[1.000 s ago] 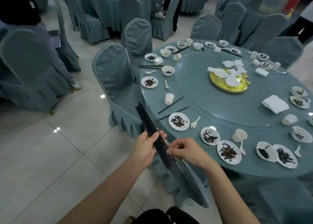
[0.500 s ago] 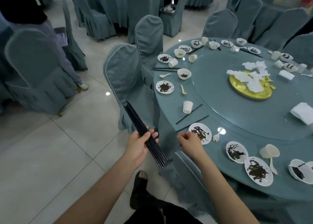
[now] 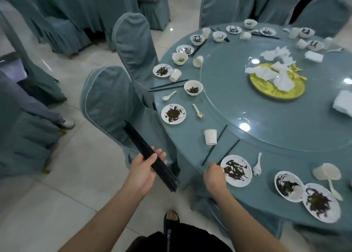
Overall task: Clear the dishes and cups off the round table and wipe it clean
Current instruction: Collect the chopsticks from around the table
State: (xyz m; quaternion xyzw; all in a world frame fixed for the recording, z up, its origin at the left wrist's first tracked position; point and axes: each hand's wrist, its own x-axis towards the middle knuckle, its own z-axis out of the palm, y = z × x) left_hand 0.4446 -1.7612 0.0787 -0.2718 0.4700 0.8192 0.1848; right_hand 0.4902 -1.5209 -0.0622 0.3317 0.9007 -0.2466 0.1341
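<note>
- Round table (image 3: 247,118) lies ahead and to my right, crowded with dirty plates, bowls, cups and spoons; nothing on it looks wiped yet
- my left hand (image 3: 144,170) is off the table's edge over the floor, curled around a bundle of black chopsticks (image 3: 150,157)
- my right hand (image 3: 216,176) sits at the near rim, fingers bent down beside the two loose chopsticks (image 3: 221,145) and touching the nearest plate (image 3: 237,170); whether it grips anything yet I cannot tell
- risk, as I judge it: the bundle is held loosely and slanted, so reaching further could let sticks slide to the floor
- the tipped cup (image 3: 210,136) lies against one loose chopstick; dragging that stick may roll it off the rim
</note>
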